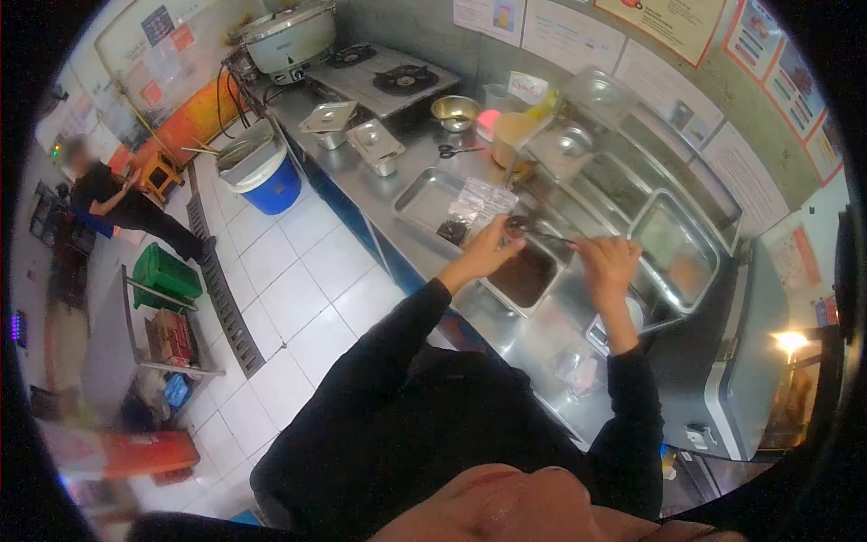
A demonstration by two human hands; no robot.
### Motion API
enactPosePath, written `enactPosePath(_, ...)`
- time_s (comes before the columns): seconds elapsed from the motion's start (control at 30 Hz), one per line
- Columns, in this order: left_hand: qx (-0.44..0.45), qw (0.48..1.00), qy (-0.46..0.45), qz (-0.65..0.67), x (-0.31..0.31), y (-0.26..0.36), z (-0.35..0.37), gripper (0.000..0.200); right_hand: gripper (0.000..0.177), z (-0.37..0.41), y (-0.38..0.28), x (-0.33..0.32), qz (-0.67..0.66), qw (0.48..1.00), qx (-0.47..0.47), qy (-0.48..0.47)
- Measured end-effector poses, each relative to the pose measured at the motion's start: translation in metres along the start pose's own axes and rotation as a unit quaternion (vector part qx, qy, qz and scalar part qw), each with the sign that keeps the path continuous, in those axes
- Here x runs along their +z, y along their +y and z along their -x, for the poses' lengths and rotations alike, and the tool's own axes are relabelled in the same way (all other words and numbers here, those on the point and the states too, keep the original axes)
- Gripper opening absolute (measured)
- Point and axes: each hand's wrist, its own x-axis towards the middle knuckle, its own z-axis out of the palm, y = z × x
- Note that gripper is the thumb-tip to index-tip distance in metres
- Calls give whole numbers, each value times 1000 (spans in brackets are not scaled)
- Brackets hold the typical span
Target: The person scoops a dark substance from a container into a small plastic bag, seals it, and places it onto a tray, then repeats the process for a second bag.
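"So, what are the fingers doing?"

"Those of the left hand (pixel 485 251) are gripping a small cup (pixel 514 233) near the steel pan's (pixel 531 312) far edge; those of the right hand (pixel 610 264) are clasping a spoon (pixel 550 238), its bowl meeting the cup."

"What could be going wrong?"

"A tilting spoon or loosening grip could be spilling contents onto the silvery packet (pixel 488 196) or desk (pixel 488 322)."

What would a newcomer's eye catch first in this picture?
Probably the right hand, mid-picture, holding a spoon at the small container in the left hand, beside a metal pan of dark contents. Next, the blue bucket on the white tiled floor, left of the steel counter.
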Motion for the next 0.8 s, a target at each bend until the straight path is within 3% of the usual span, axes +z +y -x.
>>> enactPosePath(0.37, 32, 999, 19, -9, -1, -13, 2, 49, 12, 6, 0, 3, -47, 998, 51, 0)
enactPosePath(0.47, 33, 999, 35, -9, 0, -9, 5, 45, 9, 8, -5, 2, -117, 981, 152, -37)
enactPosePath(0.57, 19, 999, 26, 27, -4, -1, 8, 43, 12, 20, 0, 13, -261, 898, 346, -74)
enactPosePath(0.67, 43, 997, 52, -24, -3, -17, 9, 33, 18, 44, 17, 25, -291, 858, 414, -91)
enactPosePath(0.8, 88, 987, 114, -66, -4, -26, 16, 33, 25, 83, 30, 36, -177, 853, 420, -255)
